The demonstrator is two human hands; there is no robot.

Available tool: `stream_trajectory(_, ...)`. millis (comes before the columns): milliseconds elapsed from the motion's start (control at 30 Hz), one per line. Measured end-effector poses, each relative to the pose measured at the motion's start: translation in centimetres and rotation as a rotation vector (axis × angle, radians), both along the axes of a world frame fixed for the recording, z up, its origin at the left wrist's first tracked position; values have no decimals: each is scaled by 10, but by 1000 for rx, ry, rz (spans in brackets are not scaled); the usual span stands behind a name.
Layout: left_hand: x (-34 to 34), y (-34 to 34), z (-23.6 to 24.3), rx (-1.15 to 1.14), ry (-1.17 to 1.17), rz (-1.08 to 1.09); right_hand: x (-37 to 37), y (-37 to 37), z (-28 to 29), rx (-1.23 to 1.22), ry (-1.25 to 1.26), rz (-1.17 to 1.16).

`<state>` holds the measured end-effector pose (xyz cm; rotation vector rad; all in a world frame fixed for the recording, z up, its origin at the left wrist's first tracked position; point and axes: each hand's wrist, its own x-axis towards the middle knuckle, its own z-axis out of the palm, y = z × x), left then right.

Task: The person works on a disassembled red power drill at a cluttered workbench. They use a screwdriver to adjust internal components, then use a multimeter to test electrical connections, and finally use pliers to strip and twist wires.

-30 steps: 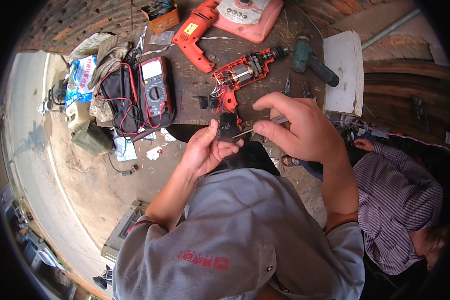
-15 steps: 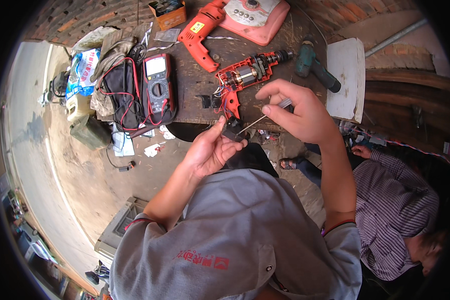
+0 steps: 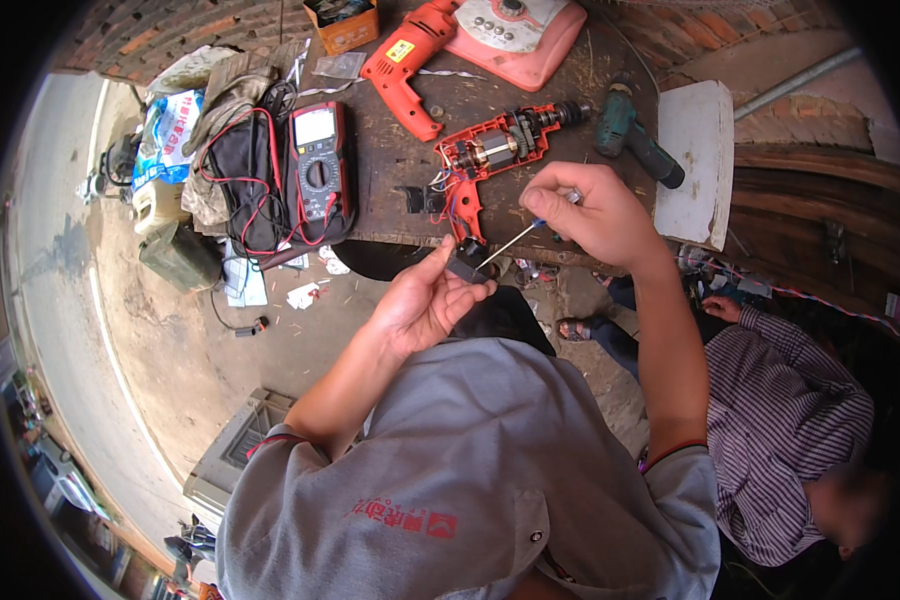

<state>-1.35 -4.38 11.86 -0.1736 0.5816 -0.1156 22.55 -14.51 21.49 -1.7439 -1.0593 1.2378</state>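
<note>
My left hand [image 3: 410,308] pinches a small black block-shaped part [image 3: 464,267], likely a switch, just off the table's near edge. A thin screwdriver [image 3: 515,241] is gripped by its handle in my right hand [image 3: 610,218], and its tip reaches down to the black part. Right behind, on the table, lies an opened red power drill [image 3: 495,152] with its motor, gears and wires exposed; its handle end comes close to the black part. Beyond it rests a red drill housing shell [image 3: 408,68].
A red-and-grey multimeter [image 3: 318,170] with leads lies on a black pouch at left. At right are a green cordless drill [image 3: 632,135] and a white board [image 3: 692,165]. An orange box [image 3: 344,28] and a pink scale [image 3: 530,50] stand at the back. A seated person [image 3: 790,420] is at right.
My right hand has shifted slightly, its fingers now curled closer around the screwdriver handle, with a blue part of it showing. The left hand keeps its hold on the black part.
</note>
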Motion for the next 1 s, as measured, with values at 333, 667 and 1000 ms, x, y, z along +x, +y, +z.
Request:
stream_trajectory(333, 2, 0, 0, -9, 4, 2, -2, 1, -8, 22, -46, -74)
stream_trajectory(667, 1, 2, -1, -8, 9, 0, 0, -3, -9, 50, 76, -69)
stream_trajectory(1000, -46, -1, -36, 289, 99, -21, -14, -24, -50, 112, 448, -458)
